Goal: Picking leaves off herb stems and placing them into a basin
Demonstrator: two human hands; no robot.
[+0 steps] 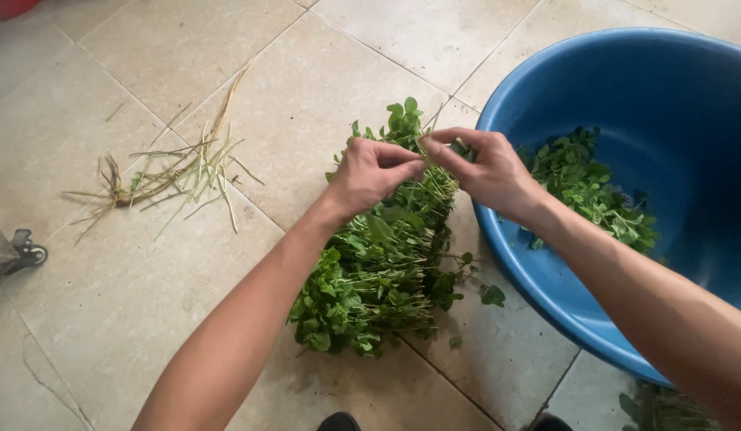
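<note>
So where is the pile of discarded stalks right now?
In the head view, the pile of discarded stalks lies on the tiled floor, left of the heap of leafy greens under both hands.

A large blue plastic basin point(546, 271) sits on the floor point(370, 72) at the right, its rim cut off by the picture's edge, with a loose heap of picked green leaves point(598, 195) lying against its inner wall. The floor is of pale beige tiles with thin dark grout lines (some tiles look stained). To the left lies a scatter of dry, straw-coloured stalks and roots point(167, 175), spread fan-wise across a tile joint. At the far left edge a dark metal clip-like object point(27, 249) shows only in part. A red thing point(7, 6) peeks in at the top left corner.
</note>
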